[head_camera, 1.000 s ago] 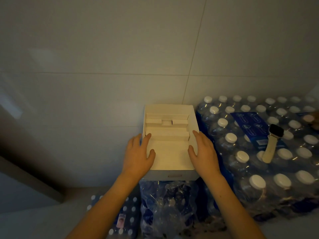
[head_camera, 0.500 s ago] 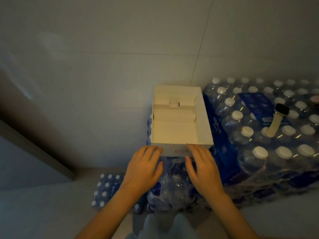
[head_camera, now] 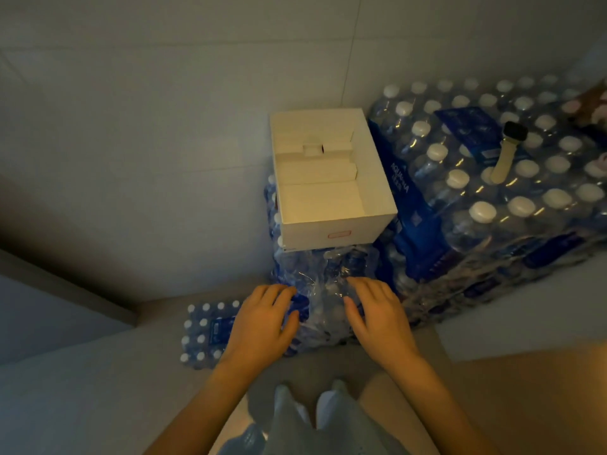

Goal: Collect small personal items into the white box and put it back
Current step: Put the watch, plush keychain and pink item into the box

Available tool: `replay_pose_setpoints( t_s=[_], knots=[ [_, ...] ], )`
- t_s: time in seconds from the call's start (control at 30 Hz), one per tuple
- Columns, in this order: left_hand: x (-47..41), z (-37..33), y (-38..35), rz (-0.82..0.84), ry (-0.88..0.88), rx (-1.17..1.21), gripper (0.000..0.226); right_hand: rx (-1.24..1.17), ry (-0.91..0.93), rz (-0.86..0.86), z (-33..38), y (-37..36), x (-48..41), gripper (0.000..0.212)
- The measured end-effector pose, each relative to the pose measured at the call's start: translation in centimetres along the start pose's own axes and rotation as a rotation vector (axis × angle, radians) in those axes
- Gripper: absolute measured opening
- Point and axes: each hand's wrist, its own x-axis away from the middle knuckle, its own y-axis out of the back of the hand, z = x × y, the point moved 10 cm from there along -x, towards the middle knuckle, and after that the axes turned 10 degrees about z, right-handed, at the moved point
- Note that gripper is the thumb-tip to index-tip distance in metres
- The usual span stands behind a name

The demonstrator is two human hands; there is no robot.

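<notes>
Two empty hands, left hand [head_camera: 262,323], right hand [head_camera: 382,318], fingers relaxed; we judge white cardboard box [head_camera: 335,232] light, crushable: grip side walls.

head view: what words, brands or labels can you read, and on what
"AQUA..NA", middle letters unclear: blue side wrap of the big bottle pack.
Red outlined mark on the white box: nothing legible.
Blue top label, floor pack label: too blurred.
</notes>
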Motion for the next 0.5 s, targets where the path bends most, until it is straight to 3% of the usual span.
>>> replay_pose_setpoints(
  t_s=[0.3,0.5],
  knots=[
    [-2.5,-6.3,3.8,-0.082,-0.165,0.046,0.046,0.024,-0.074,-0.161,-1.4,5.6,3.6,0.043],
    [-2.5,-14.7,1.0,-0.044,-0.277,0.047,0.047,0.012,-0.176,-0.238,-6.8,9.1,9.8,0.045]
  ],
)
